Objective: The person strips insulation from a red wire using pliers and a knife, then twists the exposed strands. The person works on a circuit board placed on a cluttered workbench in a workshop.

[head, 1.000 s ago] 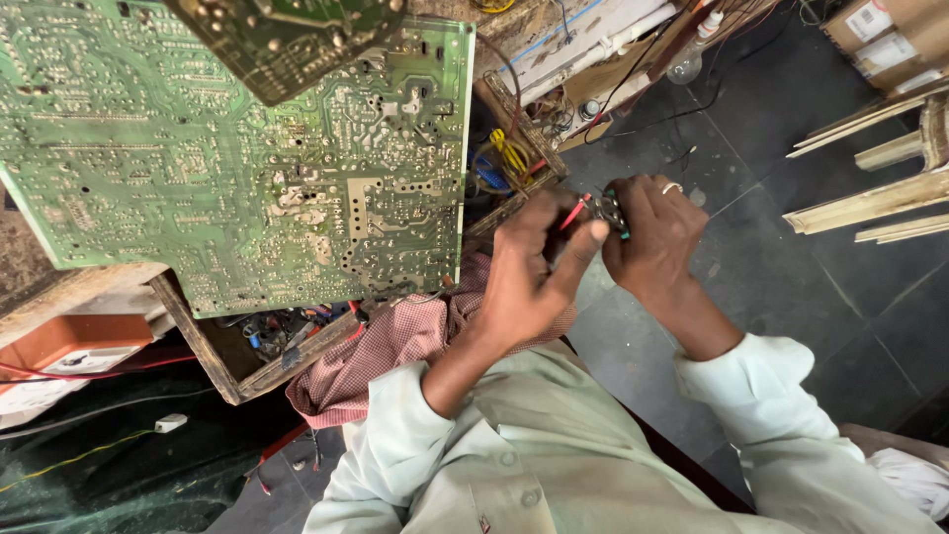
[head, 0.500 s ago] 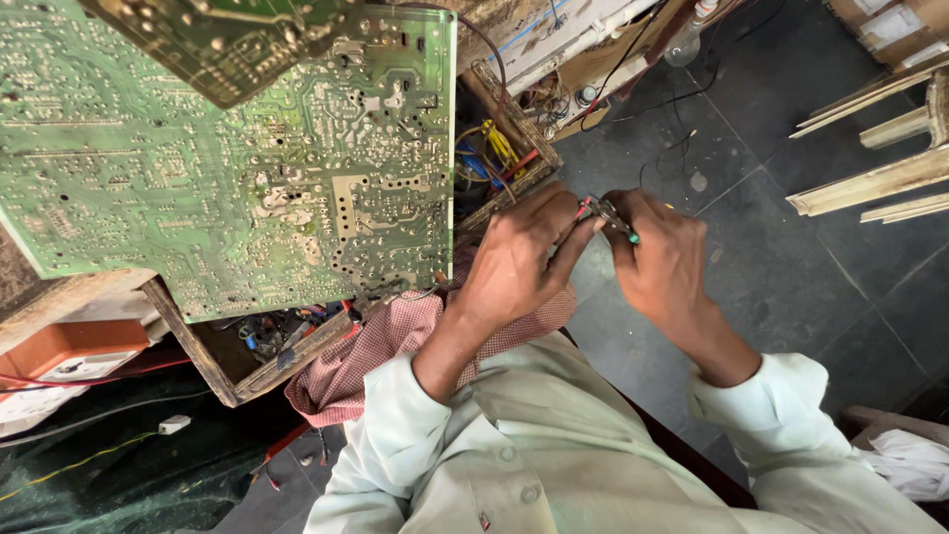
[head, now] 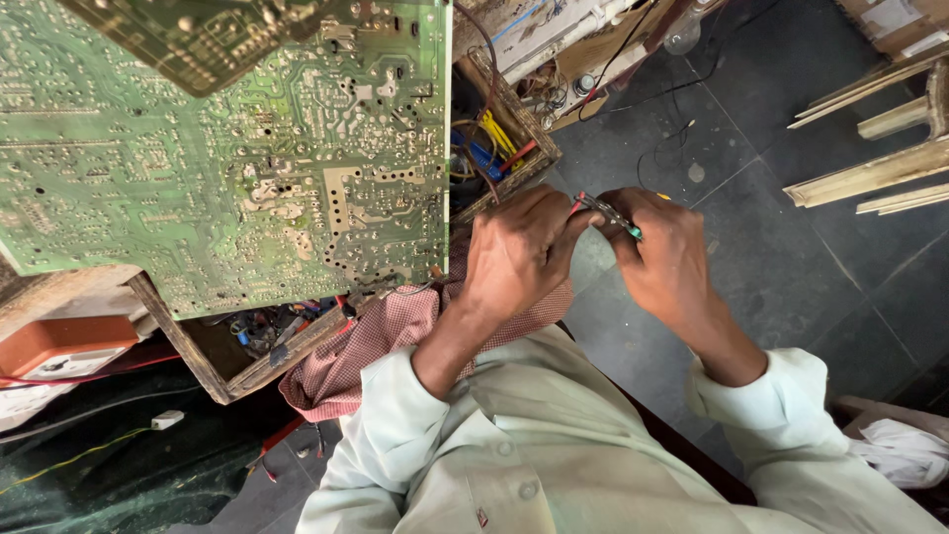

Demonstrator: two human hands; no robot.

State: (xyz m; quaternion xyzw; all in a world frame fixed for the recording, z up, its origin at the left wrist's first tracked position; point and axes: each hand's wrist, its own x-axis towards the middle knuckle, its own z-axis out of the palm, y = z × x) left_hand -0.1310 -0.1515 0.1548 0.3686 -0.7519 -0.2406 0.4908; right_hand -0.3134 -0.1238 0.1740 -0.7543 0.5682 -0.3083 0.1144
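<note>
1. The left hand and the right hand meet above a dark stone-tile floor, fingers curled in tight around one small tool held between them.
2. The tool is thin and metallic with a red bit at one end and a green tip at the other; most of it is hidden inside the fingers, so its kind cannot be told.
3. Both wrists come out of pale, smooth shirt sleeves with buttoned fronts below.
4. A large green circuit board, solder side up, is dotted with shiny joints and pale traces; a second, darker board overlaps its top and is cut off by the frame.
5. The board rests on a rough wooden tray holding coloured wires, mostly covered.
6. A red-and-white checked cloth, soft and crumpled, lies under the left forearm.
7. An orange box sits at the left edge, partly out of frame.
8. Weathered wooden strips lie on the floor at right, their ends cut off.
</note>
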